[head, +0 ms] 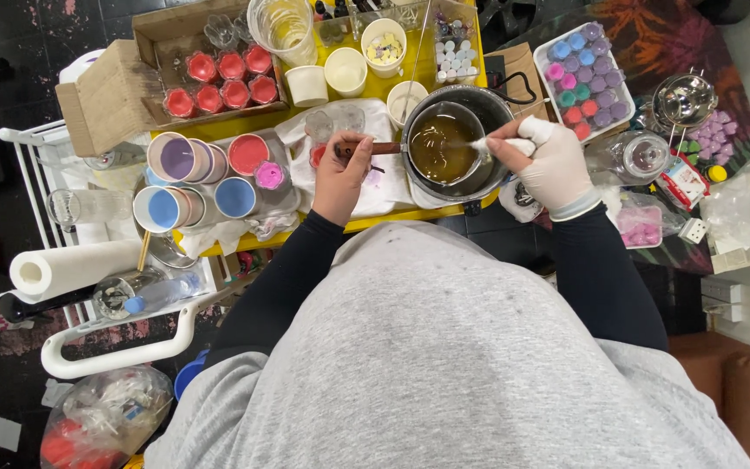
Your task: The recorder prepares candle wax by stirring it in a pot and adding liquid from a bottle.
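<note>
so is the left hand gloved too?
No. The left hand is bare on the pot handle; only the right hand wears a white glove.

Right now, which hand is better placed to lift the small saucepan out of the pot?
Left. The left hand is closed around the saucepan's wooden handle, so it likely needs no new grip. The gloved right hand is occupied pinching a white wipe at the rim of the saucepan inside the dark pot.
</note>
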